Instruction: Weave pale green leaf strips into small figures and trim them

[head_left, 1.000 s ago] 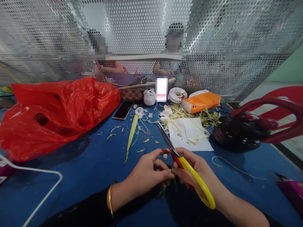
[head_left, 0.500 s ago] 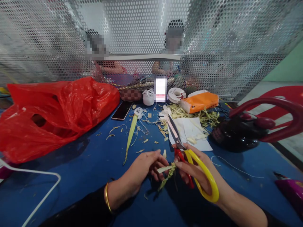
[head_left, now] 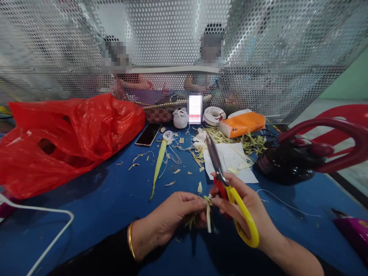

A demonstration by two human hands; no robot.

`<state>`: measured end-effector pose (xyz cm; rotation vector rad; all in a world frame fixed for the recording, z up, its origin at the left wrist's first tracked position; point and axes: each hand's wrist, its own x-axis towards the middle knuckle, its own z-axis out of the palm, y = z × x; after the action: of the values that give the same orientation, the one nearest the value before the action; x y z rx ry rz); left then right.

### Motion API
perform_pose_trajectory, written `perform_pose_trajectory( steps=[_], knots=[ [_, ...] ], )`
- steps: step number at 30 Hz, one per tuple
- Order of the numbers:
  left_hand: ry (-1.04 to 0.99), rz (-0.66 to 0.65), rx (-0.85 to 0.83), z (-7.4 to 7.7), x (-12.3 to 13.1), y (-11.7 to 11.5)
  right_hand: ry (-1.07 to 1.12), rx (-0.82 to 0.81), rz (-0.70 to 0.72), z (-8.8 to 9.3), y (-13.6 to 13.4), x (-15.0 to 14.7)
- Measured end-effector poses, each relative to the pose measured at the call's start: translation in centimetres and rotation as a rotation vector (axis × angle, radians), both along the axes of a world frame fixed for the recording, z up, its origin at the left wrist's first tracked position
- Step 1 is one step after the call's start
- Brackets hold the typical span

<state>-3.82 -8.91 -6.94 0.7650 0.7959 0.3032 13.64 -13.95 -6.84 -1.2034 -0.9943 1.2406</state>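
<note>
My left hand [head_left: 175,214], with a gold bangle at the wrist, is closed on a small greenish plant piece [head_left: 208,216]. A pale flat strip of the piece hangs down between my hands. Scissors [head_left: 217,165] with one red and one yellow handle loop are held in my right hand [head_left: 241,205]; their blades point up and away, nearly together. The right fingertips also touch the top of the plant piece. Part of the piece is hidden behind the left fingers.
A red plastic bag [head_left: 71,142] lies left, a phone [head_left: 148,134] beside it. A wrapped green leaf cone [head_left: 158,168], white paper [head_left: 230,161], dried strips [head_left: 253,142], an orange packet [head_left: 244,123] and a dark kettle [head_left: 287,163] stand or lie beyond. Two people sit behind the perforated screen [head_left: 161,34].
My left fingers have closed on the plant piece. Its pale strip has swung from pointing left to hanging down. The scissors have shifted slightly.
</note>
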Motion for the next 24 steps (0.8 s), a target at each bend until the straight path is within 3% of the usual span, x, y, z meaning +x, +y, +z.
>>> perform_pose_trajectory(
  steps=[2,5,13,20,24],
  knots=[
    [0.019,0.126,0.023,0.0,0.1,0.1,-0.032,0.009,-0.035,-0.1,0.1,0.2],
    [0.038,0.229,0.028,0.1,0.2,0.2,-0.033,-0.029,0.025,-0.4,0.1,0.2],
    [-0.002,0.224,-0.057,-0.1,0.2,-0.1,-0.133,0.041,0.089,-0.7,0.1,-0.8],
    [0.006,0.204,-0.032,-0.2,0.4,-0.1,-0.143,0.037,0.125,-0.9,0.1,-0.8],
    [0.039,0.265,0.020,0.3,0.1,0.3,-0.172,0.008,0.148,-0.2,0.3,0.0]
  ],
)
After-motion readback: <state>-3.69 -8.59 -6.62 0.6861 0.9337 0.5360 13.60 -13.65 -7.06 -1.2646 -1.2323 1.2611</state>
